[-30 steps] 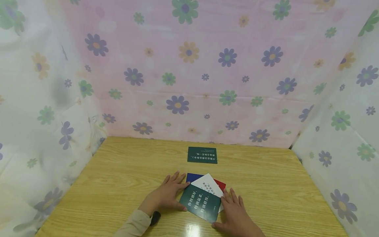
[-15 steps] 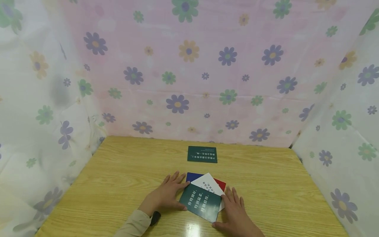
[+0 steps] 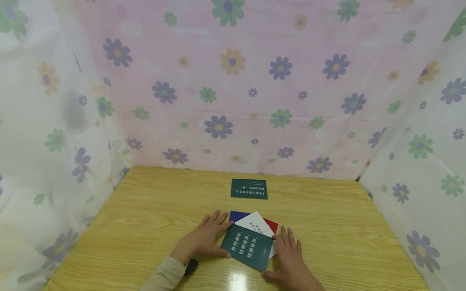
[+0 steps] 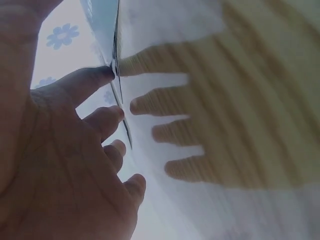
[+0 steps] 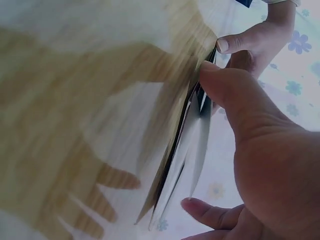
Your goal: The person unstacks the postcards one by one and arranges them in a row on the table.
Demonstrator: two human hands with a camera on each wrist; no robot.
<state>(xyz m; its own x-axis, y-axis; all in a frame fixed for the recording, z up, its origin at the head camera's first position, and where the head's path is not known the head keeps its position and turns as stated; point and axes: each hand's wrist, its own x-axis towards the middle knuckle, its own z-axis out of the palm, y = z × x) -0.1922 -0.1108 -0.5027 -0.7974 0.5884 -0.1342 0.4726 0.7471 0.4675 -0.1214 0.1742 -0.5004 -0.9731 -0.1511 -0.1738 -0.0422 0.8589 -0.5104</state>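
Change: dark green printed card (image 3: 247, 247) turns slightly squarer on the fanned stack since a second ago.
Left hand (image 3: 208, 236): flat fingers pressing its left edge.
Right hand (image 3: 289, 258): straight fingers bracing its right edge.
Place: near edge of wooden table (image 3: 145, 218).

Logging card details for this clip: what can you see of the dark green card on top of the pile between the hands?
The dark green card is a flat rectangle with three lines of white print, lying face up and skewed on a white card, with blue and red cards beneath. It rests on the wooden table. The left hand touches its left edge and the right hand its right edge, fingers straight.
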